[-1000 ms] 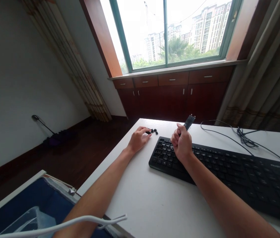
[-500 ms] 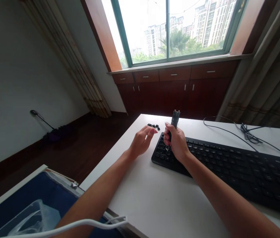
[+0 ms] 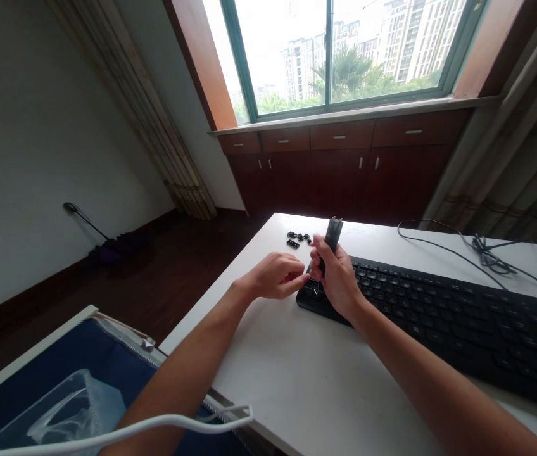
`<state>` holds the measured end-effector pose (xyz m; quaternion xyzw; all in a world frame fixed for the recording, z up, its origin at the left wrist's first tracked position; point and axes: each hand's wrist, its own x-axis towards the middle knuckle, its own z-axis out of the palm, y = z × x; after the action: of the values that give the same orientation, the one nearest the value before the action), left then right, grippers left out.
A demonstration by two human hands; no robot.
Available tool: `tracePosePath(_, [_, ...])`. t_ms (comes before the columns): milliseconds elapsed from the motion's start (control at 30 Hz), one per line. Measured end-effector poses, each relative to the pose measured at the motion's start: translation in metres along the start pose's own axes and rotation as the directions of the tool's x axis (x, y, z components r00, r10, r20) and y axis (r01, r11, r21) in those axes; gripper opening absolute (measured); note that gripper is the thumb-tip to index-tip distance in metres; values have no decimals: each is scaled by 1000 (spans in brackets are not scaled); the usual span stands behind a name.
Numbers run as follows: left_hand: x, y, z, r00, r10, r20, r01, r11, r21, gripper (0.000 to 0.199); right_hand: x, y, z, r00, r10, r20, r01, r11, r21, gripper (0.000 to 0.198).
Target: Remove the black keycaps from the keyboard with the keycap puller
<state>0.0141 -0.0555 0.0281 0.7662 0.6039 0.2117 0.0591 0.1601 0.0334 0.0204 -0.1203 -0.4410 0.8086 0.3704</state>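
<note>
My right hand (image 3: 337, 275) is wrapped round a black keycap puller (image 3: 333, 233), held upright with its thin wire end down at the left end of the black keyboard (image 3: 430, 310). Close beside it is my left hand (image 3: 278, 276), its fingers curled and their tips drawn together near the wire end. Whatever those fingertips hold, if anything, is too small to make out. Several loose black keycaps (image 3: 292, 244) lie on the white table beyond my left hand. The keys under my right hand are partly hidden.
The white table (image 3: 306, 380) has its left edge beside my left forearm. A bundled black cable (image 3: 484, 253) lies behind the keyboard. At the lower left are a white cable (image 3: 173, 421) and a blue zippered fabric piece (image 3: 107, 345). Cabinets (image 3: 339, 171) stand under the window.
My left hand has moved from beside the loose keycaps back toward me and right, to the puller's wire end. Another loose keycap piece shows near the pile. My right hand still grips the puller.
</note>
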Motion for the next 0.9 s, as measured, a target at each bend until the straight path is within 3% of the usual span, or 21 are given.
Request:
tracePosePath(100, [1, 1, 2, 1000, 2, 8, -2, 1000, 24, 32, -1, 1, 1, 1000, 18, -5, -18, 998, -61, 46])
tracePosePath(233, [2, 1, 3, 999, -4, 35, 2, 997, 71, 31, -4, 1, 5, 999, -50, 12, 51, 993, -102, 43])
tracePosePath(467, [3, 1, 4, 999, 4, 38, -7, 996, 92, 33, -7, -1, 7, 998, -60, -29, 57, 992, -112, 51])
tracePosePath(700, [4, 4, 4, 999, 35, 33, -37, 998, 57, 31, -9, 3, 5, 987, -149, -53, 127, 949, -289, 48])
tracePosePath(900, [3, 2, 4, 1000, 23, 18, -23, 1000, 14, 31, -9, 7, 4, 991, -128, -42, 109, 944, -312, 45])
